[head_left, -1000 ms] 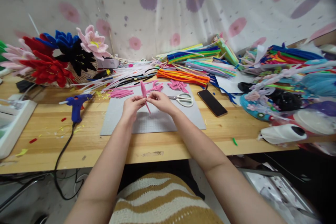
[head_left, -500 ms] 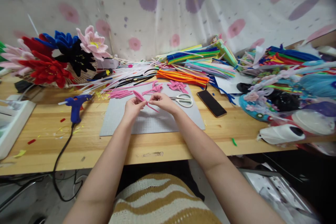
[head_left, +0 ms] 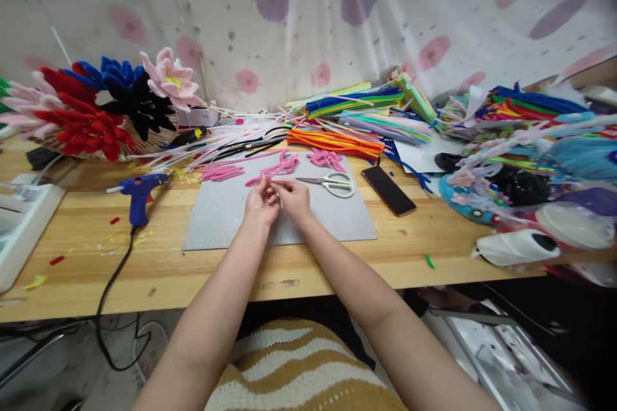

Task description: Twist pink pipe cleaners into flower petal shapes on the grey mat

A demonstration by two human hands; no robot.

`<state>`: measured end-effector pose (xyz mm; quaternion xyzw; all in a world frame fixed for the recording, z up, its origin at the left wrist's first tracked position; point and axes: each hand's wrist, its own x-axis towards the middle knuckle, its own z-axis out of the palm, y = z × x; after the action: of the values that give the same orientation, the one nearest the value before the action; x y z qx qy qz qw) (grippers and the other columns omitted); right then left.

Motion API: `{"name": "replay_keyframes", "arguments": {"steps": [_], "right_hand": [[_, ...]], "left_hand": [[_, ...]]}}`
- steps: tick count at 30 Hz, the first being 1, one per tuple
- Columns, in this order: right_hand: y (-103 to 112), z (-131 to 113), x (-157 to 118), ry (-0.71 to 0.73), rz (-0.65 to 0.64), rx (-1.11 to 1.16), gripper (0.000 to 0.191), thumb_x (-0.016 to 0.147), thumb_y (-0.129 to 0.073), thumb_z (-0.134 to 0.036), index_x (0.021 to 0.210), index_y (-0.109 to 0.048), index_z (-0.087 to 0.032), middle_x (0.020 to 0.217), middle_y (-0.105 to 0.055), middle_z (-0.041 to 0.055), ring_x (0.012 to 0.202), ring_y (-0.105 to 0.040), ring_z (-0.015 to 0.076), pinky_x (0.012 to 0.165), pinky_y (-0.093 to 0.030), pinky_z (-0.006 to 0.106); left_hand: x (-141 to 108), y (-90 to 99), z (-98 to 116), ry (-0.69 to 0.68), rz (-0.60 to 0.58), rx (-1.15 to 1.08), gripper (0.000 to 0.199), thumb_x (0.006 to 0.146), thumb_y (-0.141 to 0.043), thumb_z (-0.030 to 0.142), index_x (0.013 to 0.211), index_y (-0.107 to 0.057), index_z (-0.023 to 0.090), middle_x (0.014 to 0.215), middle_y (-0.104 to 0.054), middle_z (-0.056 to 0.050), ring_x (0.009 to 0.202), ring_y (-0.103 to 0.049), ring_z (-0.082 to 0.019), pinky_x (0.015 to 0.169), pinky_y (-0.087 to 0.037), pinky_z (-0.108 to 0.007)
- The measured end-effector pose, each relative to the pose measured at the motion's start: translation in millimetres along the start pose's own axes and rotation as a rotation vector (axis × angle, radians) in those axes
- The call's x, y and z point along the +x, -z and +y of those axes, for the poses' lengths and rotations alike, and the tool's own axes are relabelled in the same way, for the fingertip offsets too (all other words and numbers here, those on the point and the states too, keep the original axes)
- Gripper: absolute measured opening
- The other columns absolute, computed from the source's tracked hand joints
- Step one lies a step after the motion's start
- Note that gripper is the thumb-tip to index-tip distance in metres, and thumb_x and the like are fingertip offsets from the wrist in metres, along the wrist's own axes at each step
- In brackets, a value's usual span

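Above the grey mat (head_left: 216, 218), my left hand (head_left: 261, 207) and my right hand (head_left: 294, 199) are close together with fingertips pinched. A bent pink pipe cleaner (head_left: 253, 182) sticks out past my left fingers; most of it is hidden behind the hands. Beyond them lie a pink looped pipe-cleaner piece (head_left: 284, 164) and a second pink looped bunch (head_left: 326, 158). Several short pink pipe cleaners (head_left: 220, 172) are laid side by side at the mat's left. White-handled scissors (head_left: 337, 184) rest on the mat, right of my right hand.
A blue glue gun (head_left: 139, 196) with a trailing cord stands at left, before the fuzzy flowers (head_left: 87, 122). Bundles of coloured pipe cleaners (head_left: 337, 141) line the back. A phone (head_left: 388, 190) lies right of the mat, with a white roll (head_left: 515, 246) farther right.
My hands have drawn together, the left moving right and the right slightly left and nearer. The pink pipe cleaner has turned, and less of it shows between the fingers.
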<state>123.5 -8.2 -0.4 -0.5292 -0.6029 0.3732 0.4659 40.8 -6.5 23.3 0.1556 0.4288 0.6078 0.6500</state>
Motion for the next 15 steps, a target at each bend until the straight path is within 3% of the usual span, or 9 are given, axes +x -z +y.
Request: {"name": "replay_keyframes", "arguments": {"steps": [2, 4, 7, 12, 15], "right_hand": [[7.5, 2.5, 8.6, -0.138, -0.092, 0.234, 0.022, 0.069, -0.059, -0.036, 0.075, -0.063, -0.016, 0.07, -0.063, 0.0028, 0.062, -0.05, 0.0121, 0.058, -0.037, 0.025], [17.8, 1.6, 16.4, -0.245, -0.176, 0.316, 0.026, 0.059, -0.066, -0.037, 0.071, -0.062, -0.015, 0.058, -0.055, -0.0018, 0.05, -0.038, 0.0075, 0.049, -0.028, 0.023], [36.2, -4.9, 27.6, -0.217, -0.269, 0.32, 0.026, 0.052, -0.069, -0.034, 0.064, -0.06, -0.013, 0.056, -0.052, -0.0038, 0.049, -0.033, 0.0049, 0.049, -0.024, 0.022], [55.0, -21.9, 44.5, -0.141, -0.558, 0.054, 0.016, 0.054, -0.067, -0.025, 0.061, -0.061, -0.012, 0.054, -0.053, -0.0028, 0.052, -0.04, 0.0069, 0.053, -0.028, 0.023], [48.8, -31.4, 41.3, -0.012, -0.447, -0.236, 0.007, 0.061, -0.064, -0.02, 0.061, -0.062, -0.014, 0.059, -0.057, 0.0006, 0.059, -0.047, 0.0108, 0.058, -0.032, 0.025]], "left_hand": [[-4.0, 2.0, 1.9, 0.081, -0.001, -0.105, 0.024, 0.069, -0.066, 0.021, 0.056, -0.047, 0.016, 0.05, -0.047, 0.003, 0.039, -0.03, -0.003, 0.032, -0.015, -0.017], [-6.7, 5.5, 3.4, 0.124, -0.029, -0.114, 0.018, 0.066, -0.067, 0.016, 0.059, -0.05, 0.015, 0.052, -0.049, 0.003, 0.039, -0.029, -0.002, 0.033, -0.014, -0.016], [-7.3, 11.7, 5.8, 0.029, -0.03, 0.017, 0.017, 0.054, -0.07, 0.012, 0.06, -0.054, 0.014, 0.051, -0.048, 0.004, 0.041, -0.03, -0.002, 0.034, -0.015, -0.016], [-4.0, 18.4, 10.9, -0.138, -0.053, 0.407, 0.023, 0.043, -0.075, 0.017, 0.061, -0.06, 0.012, 0.048, -0.05, 0.004, 0.043, -0.033, -0.004, 0.04, -0.021, -0.019], [0.3, 17.9, 9.4, -0.299, 0.039, 0.542, 0.023, 0.045, -0.075, 0.019, 0.06, -0.06, 0.013, 0.052, -0.054, 0.002, 0.047, -0.041, -0.007, 0.046, -0.027, -0.021]]}}
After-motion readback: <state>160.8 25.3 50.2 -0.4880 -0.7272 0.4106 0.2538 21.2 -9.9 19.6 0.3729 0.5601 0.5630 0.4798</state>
